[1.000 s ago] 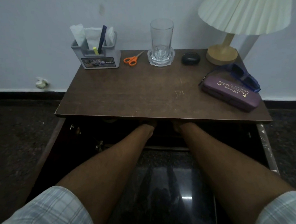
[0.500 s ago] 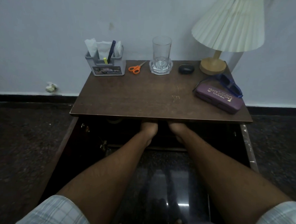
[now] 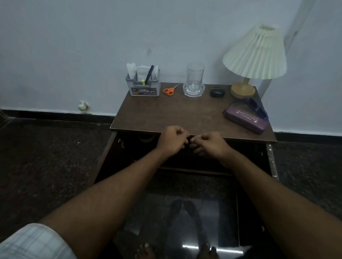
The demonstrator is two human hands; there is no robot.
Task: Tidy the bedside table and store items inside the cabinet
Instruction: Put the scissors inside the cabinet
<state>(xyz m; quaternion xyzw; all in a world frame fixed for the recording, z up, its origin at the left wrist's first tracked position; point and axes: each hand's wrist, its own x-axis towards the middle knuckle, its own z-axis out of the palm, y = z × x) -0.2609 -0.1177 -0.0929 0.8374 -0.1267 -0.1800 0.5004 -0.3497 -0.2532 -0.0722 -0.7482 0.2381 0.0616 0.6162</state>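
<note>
A dark brown, wood-grained bench (image 3: 166, 115) with a flat rectangular top is set against a pale painted wall (image 3: 92, 39), and the dark cabinet (image 3: 248, 157) beneath it is seen open at the front, its interior too dim to be made out. A glossy speckled stone floor (image 3: 182, 217) is spread below. At the rear right corner of the bench a lamp (image 3: 255, 54) is placed, with a cream pleated conical shade and a round wooden base. Near the right edge a purple oblong spectacle case (image 3: 244, 120) is laid, printed in gold with "PRINCE OPTICALS" and a smaller line that is not clearly legible; blue-framed glasses (image 3: 257, 108) are rested against its far side. At the rear left a grey plastic organiser (image 3: 142, 85) is stood, filled with white papers, a dark pen and a yellow marker, its label ending in "OPEL". A clear cylindrical glass (image 3: 195, 76) is stood in a clear coaster, with small orange-handled scissors (image 3: 170, 90) just to its left and a small black rounded case (image 3: 217, 92) to its right. The left hand (image 3: 171, 142) and right hand (image 3: 209, 144) are held close together at the bench's front edge, fingers curled inward; whether anything is gripped cannot be told.
</note>
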